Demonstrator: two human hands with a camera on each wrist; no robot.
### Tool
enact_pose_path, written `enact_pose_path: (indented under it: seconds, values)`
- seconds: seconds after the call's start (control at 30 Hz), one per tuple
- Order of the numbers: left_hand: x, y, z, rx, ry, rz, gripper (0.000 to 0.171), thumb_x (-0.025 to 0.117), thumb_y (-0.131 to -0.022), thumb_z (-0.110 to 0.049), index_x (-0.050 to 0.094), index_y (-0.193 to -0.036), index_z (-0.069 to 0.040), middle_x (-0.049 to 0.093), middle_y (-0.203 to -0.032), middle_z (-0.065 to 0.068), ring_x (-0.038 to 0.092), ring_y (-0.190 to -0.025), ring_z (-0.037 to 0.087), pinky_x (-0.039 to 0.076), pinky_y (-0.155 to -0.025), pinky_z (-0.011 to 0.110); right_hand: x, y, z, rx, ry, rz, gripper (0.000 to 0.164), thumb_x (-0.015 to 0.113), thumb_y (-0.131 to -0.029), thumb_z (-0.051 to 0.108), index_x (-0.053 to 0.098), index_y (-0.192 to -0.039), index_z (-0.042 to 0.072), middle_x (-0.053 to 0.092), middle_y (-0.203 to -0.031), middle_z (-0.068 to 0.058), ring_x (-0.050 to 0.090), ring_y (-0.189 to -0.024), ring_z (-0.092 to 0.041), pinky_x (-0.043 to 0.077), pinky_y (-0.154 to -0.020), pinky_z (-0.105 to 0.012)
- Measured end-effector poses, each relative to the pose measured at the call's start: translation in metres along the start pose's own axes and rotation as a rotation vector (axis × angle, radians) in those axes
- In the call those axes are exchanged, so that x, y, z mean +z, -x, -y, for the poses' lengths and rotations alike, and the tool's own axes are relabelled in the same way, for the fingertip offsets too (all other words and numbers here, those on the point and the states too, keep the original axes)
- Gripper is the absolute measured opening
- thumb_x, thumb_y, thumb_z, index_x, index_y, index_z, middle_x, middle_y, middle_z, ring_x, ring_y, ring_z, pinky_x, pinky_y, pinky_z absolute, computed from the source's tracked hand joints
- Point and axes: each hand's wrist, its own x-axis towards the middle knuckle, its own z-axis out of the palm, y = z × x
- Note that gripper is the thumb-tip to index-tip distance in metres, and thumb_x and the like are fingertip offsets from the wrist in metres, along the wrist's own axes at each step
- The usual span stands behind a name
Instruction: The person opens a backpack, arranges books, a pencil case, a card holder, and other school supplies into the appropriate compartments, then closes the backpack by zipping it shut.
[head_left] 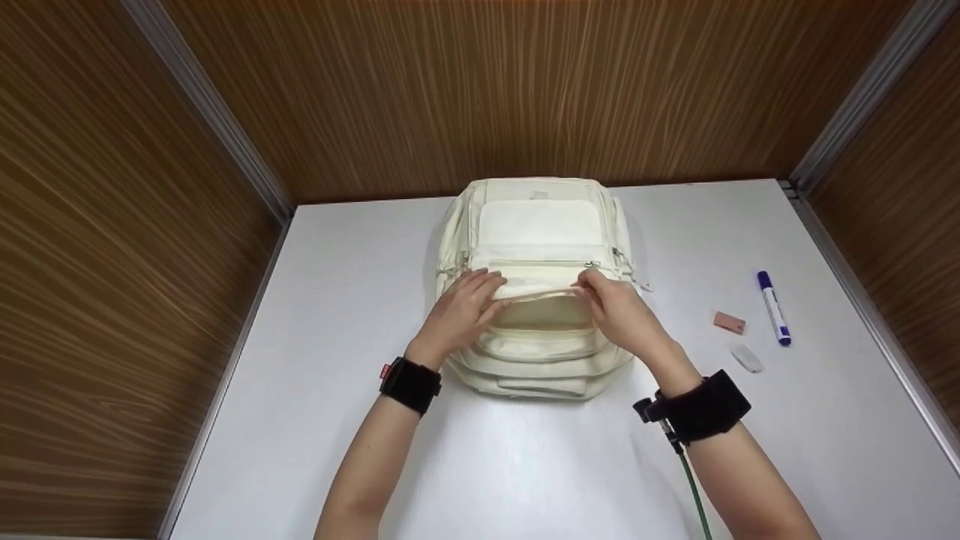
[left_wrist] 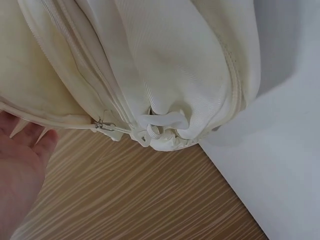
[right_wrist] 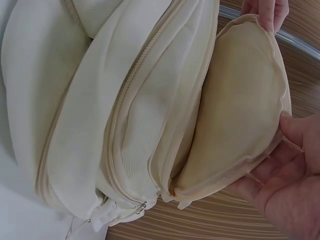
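Note:
A cream backpack [head_left: 544, 225] lies on a white table, its front pocket unzipped and gaping. The left hand [head_left: 465, 304] pinches the left side of the pocket's front flap [head_left: 536, 289], thumb below and fingers on top. On the other side, the right hand [head_left: 619, 311] grips the same flap's edge between thumb and fingers. The right wrist view shows the flap's pale beige lining [right_wrist: 240, 100] held outward by both hands, with the pocket interior beside it. In the left wrist view, a metal zipper pull [left_wrist: 104, 125] hangs at the pocket's corner, near the left hand [left_wrist: 22, 165].
To the right of the backpack lie a blue-and-white marker [head_left: 774, 307], a small pinkish-brown block [head_left: 729, 322] and a small white oval object [head_left: 746, 358]. Wood-grain panels [head_left: 525, 90] enclose the table [head_left: 337, 300] at the back and sides. A green cable [head_left: 694, 487] runs from the right wristband.

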Motion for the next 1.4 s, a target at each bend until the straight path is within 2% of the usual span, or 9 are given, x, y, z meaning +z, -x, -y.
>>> enact_pose_path:
  seconds: [0.13, 0.3, 0.5, 0.67, 0.9, 1.0, 1.1, 1.23, 1.4]
  values:
    - [0.0, 0.003, -0.001, 0.012, -0.039, -0.02, 0.035, 0.054, -0.102, -0.03, 0.06, -0.126, -0.005, 0.061, -0.131, 0.012, 0.052, -0.127, 0.03, 0.03, -0.111, 0.046, -0.001, -0.003, 0.0, -0.009, 0.006, -0.009, 0.009, 0.057, -0.099, 0.012, 0.058, -0.104, 0.004, 0.07, -0.094, -0.014, 0.065, -0.076, -0.027, 0.051, -0.068, -0.044]
    - [-0.004, 0.005, -0.005, 0.033, -0.06, -0.051, 0.027, 0.06, -0.099, -0.021, 0.063, -0.121, -0.005, 0.066, -0.122, 0.01, 0.059, -0.118, 0.026, 0.036, -0.108, 0.042, -0.006, -0.009, 0.001, 0.003, 0.0, -0.001, 0.011, 0.056, -0.1, 0.012, 0.058, -0.106, 0.003, 0.07, -0.102, -0.015, 0.067, -0.092, -0.032, 0.053, -0.078, -0.047]
    - [-0.01, 0.006, -0.01, 0.048, -0.001, -0.081, 0.028, 0.059, -0.1, -0.023, 0.063, -0.123, -0.007, 0.067, -0.118, 0.006, 0.062, -0.11, 0.021, 0.048, -0.095, 0.031, -0.018, -0.017, 0.0, 0.019, -0.004, -0.026, 0.011, 0.057, -0.099, 0.009, 0.06, -0.107, 0.002, 0.066, -0.104, -0.015, 0.063, -0.101, -0.035, 0.049, -0.086, -0.049]
    - [-0.012, -0.003, -0.006, 0.07, 0.038, -0.124, 0.028, 0.062, -0.098, -0.017, 0.061, -0.124, -0.007, 0.066, -0.12, 0.006, 0.061, -0.112, 0.02, 0.048, -0.093, 0.029, -0.028, -0.027, -0.003, 0.018, -0.01, -0.061, 0.013, 0.056, -0.099, 0.006, 0.059, -0.108, -0.002, 0.064, -0.103, -0.016, 0.061, -0.096, -0.032, 0.049, -0.082, -0.047]
    - [-0.009, -0.021, 0.008, 0.005, 0.159, -0.16, 0.032, 0.057, -0.101, -0.024, 0.06, -0.128, -0.008, 0.065, -0.122, 0.009, 0.06, -0.114, 0.021, 0.048, -0.095, 0.031, -0.041, -0.04, -0.004, 0.03, 0.057, -0.096, 0.015, 0.057, -0.1, 0.016, 0.059, -0.105, 0.002, 0.063, -0.097, -0.014, 0.061, -0.088, -0.031, 0.048, -0.077, -0.048]
    - [-0.006, -0.022, 0.014, -0.027, 0.222, -0.148, 0.036, 0.055, -0.101, -0.027, 0.057, -0.132, -0.008, 0.063, -0.126, 0.009, 0.061, -0.113, 0.02, 0.047, -0.095, 0.03, -0.044, -0.044, -0.005, 0.042, 0.085, -0.104, 0.016, 0.058, -0.1, 0.019, 0.06, -0.105, 0.004, 0.063, -0.098, -0.014, 0.062, -0.088, -0.032, 0.048, -0.076, -0.05]
    - [-0.002, -0.02, 0.019, -0.045, 0.271, -0.15, 0.035, 0.057, -0.1, -0.021, 0.056, -0.133, -0.008, 0.064, -0.124, 0.007, 0.063, -0.109, 0.017, 0.048, -0.093, 0.028, -0.048, -0.049, -0.005, 0.055, 0.097, -0.102, 0.018, 0.057, -0.1, 0.022, 0.059, -0.105, 0.005, 0.063, -0.097, -0.013, 0.062, -0.088, -0.032, 0.047, -0.075, -0.051]
    - [0.003, -0.022, 0.024, -0.036, 0.278, -0.216, 0.029, 0.061, -0.097, -0.014, 0.06, -0.125, -0.006, 0.067, -0.114, 0.006, 0.065, -0.102, 0.015, 0.05, -0.086, 0.027, -0.05, -0.056, -0.006, 0.072, 0.091, -0.092, 0.019, 0.056, -0.101, 0.025, 0.058, -0.104, 0.006, 0.061, -0.094, -0.012, 0.061, -0.089, -0.031, 0.046, -0.076, -0.051]
    - [0.004, -0.031, 0.025, -0.076, 0.227, -0.32, 0.021, 0.059, -0.099, -0.022, 0.067, -0.108, -0.004, 0.07, -0.096, 0.007, 0.068, -0.085, 0.018, 0.053, -0.073, 0.032, -0.05, -0.062, -0.006, 0.107, 0.055, -0.086, 0.021, 0.056, -0.101, 0.027, 0.06, -0.104, 0.007, 0.064, -0.099, -0.014, 0.063, -0.096, -0.032, 0.047, -0.08, -0.052]
